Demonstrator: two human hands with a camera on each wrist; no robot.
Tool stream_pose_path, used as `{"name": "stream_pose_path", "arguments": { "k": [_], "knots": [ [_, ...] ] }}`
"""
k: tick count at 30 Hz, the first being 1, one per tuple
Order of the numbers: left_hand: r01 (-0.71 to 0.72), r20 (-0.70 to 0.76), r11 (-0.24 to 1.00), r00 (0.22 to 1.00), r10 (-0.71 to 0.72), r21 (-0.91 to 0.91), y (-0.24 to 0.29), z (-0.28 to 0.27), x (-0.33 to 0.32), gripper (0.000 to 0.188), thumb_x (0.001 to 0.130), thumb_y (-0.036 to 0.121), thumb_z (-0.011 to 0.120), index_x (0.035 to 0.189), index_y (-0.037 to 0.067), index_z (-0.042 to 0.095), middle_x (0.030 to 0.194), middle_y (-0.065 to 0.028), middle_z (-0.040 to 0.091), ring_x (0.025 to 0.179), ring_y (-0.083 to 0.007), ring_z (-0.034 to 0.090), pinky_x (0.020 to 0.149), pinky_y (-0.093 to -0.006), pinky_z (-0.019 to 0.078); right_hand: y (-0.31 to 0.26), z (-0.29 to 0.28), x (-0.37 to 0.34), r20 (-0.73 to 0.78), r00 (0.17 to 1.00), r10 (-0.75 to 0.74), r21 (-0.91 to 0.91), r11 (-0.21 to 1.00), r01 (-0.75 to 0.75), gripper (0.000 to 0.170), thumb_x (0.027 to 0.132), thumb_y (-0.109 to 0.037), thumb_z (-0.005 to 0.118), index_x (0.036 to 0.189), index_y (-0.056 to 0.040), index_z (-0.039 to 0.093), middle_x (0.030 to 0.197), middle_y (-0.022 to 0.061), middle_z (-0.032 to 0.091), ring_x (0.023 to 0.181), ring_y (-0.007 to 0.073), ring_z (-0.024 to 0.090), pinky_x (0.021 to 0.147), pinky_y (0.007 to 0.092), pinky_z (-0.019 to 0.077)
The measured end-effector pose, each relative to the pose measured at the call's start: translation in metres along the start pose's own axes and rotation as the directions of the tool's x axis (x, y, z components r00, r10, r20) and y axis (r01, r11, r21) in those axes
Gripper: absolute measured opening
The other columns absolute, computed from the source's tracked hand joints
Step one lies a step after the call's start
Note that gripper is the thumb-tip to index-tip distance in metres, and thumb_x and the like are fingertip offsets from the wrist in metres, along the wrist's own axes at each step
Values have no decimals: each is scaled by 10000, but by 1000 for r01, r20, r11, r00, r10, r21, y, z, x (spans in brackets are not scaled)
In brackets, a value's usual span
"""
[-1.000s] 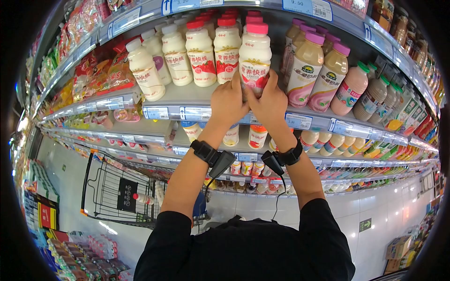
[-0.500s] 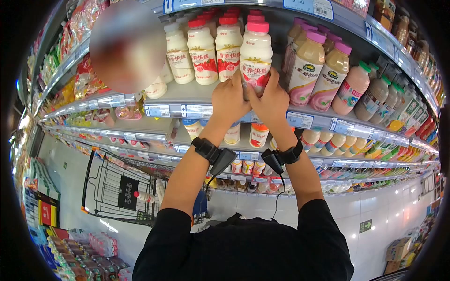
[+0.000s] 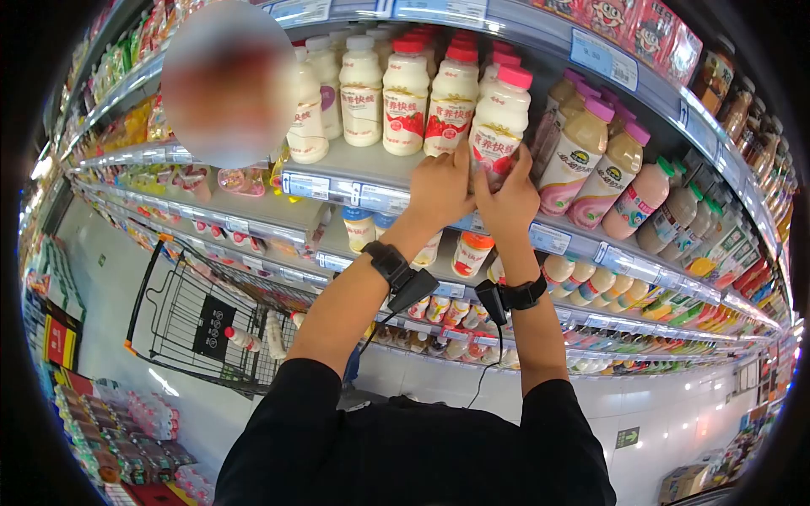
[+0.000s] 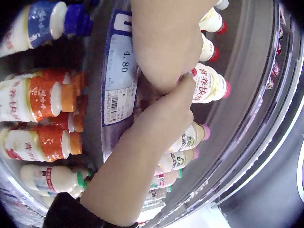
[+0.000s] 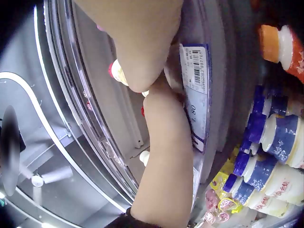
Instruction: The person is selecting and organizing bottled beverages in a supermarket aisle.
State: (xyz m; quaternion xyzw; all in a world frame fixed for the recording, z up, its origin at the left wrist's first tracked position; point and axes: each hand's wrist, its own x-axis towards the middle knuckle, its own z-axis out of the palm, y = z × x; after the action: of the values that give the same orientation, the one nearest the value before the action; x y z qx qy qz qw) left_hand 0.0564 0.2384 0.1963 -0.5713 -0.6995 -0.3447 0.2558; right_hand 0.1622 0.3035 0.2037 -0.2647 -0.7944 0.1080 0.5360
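In the head view, the pink-capped bottle [image 3: 499, 118] at 1 o'clock reads 营养快线; the red-capped bottles [image 3: 405, 105] at 12 o'clock carry the same name; the purple-capped bottles [image 3: 580, 152] at 2 o'clock end in 奶茶; a price label [image 3: 604, 59] between 1 and 2 o'clock starts with 9, its later digits unclear; the green floor sign [image 3: 627, 438] at 4 o'clock shows an arrow; in the left wrist view, the shelf tag [image 4: 119, 71] at 11 o'clock reads 4.80, above a barcode.
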Motion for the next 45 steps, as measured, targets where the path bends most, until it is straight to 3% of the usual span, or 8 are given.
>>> {"name": "stream_pose_path", "arguments": {
  "k": [10, 17, 22, 26, 29, 31, 35, 45],
  "knots": [
    [-433, -422, 848, 860, 286, -307, -42, -27, -51, 558, 686, 235, 675, 1154, -1, 484, 1116, -187, 522, 979, -360, 517, 867, -432, 403, 7, -6, -27, -224, 841, -493, -205, 867, 454, 597, 720, -191, 610, 1240, 29, 415, 1235, 224, 447, 1129, 377, 431, 967, 468, 319],
    [209, 62, 935, 978, -200, -286, -115, -15, -299, 425, 669, 245, 677, 1022, 43, 555, 1054, -144, 547, 989, -319, 523, 843, -424, 400, -27, 93, -241, 479, 815, -326, 128, 944, 303, 404, 719, -229, 632, 1054, -26, 535, 1111, 188, 505, 1029, 374, 478, 879, 490, 369],
    [911, 426, 406, 394, -814, -68, -153, -38, -456, 395, 728, 353, 621, 970, 42, 597, 961, -162, 602, 948, -348, 564, 803, -433, 441, -111, 174, -329, 780, 375, -500, 519, 853, 58, 351, 721, -184, 666, 1031, -54, 566, 1049, 125, 564, 954, 318, 552, 821, 420, 444],
    [982, 632, 41, -88, -770, 186, -195, -40, -543, 484, 766, 464, 545, 976, 32, 607, 912, -197, 621, 879, -381, 593, 771, -448, 466, -133, 243, -384, 924, -3, -383, 382, 924, -28, 402, 750, -283, 653, 1059, -39, 567, 1024, 154, 591, 953, 316, 575, 812, 393, 466],
    [982, 638, 114, -8, -770, 150, -223, -49, -577, 488, 783, 468, 517, 963, 22, 600, 895, -195, 620, 807, -378, 607, 746, -441, 470, -129, 304, -427, 956, -214, -202, 176, 975, -137, 469, 765, -387, 620, 1070, -34, 571, 947, 176, 628, 917, 319, 606, 795, 384, 481],
    [963, 646, -266, -223, -730, 32, -242, -35, -621, 460, 796, 450, 507, 936, 21, 595, 847, -169, 619, 765, -341, 617, 709, -439, 473, -128, 338, -444, 943, -333, -7, -87, 961, -264, 468, 757, -389, 620, 1069, -43, 573, 933, 171, 642, 912, 310, 615, 797, 373, 482],
    [691, 649, -723, -556, -519, 13, -280, -64, -620, 400, 809, 422, 504, 881, 36, 580, 794, -89, 608, 712, -263, 615, 653, -402, 474, -82, 395, -501, 952, -291, 93, -186, 932, -311, 442, 747, -376, 612, 1081, -87, 591, 984, 175, 646, 914, 309, 624, 803, 371, 480],
    [14, 735, -975, -655, -175, -221, -352, -65, -634, 630, 847, 366, 534, 1304, -13, 325, 1246, -145, 393, 1122, -276, 476, 958, -414, 360, -120, 431, -522, 829, -206, 520, -469, 847, 252, 846, 697, -363, 665, 1335, -14, 232, 1321, 274, 335, 1221, 409, 364, 906, 487, 420]
  ]
}}
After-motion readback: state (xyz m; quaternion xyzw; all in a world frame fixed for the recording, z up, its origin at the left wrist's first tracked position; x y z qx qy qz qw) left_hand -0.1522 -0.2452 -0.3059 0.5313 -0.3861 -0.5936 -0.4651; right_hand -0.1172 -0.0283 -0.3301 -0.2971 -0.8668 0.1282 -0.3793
